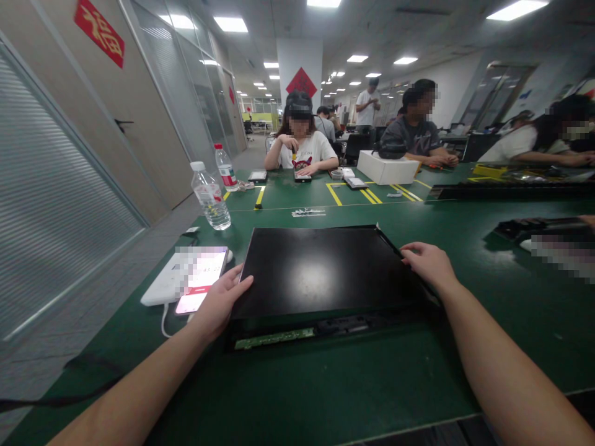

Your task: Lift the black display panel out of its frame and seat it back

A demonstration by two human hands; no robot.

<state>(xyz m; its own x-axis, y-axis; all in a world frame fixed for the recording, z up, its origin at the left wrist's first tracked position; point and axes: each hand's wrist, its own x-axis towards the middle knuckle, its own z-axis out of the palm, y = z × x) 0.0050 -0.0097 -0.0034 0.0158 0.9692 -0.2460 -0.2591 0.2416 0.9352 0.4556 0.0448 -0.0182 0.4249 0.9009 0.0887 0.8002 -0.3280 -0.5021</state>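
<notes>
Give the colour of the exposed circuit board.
Green; the circuit board shows best in the head view.

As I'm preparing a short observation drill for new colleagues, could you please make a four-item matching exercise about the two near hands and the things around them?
Column 1
1. Left hand
2. Right hand
3. Circuit strip
4. White box

Column 2
A. Green, along the near side of the dark panel
B. By the panel's right edge
C. Toward the far side of the table, with a dark object on top
D. At the panel's left edge, thumb on top

Right pairs: 1-D, 2-B, 3-A, 4-C
</notes>
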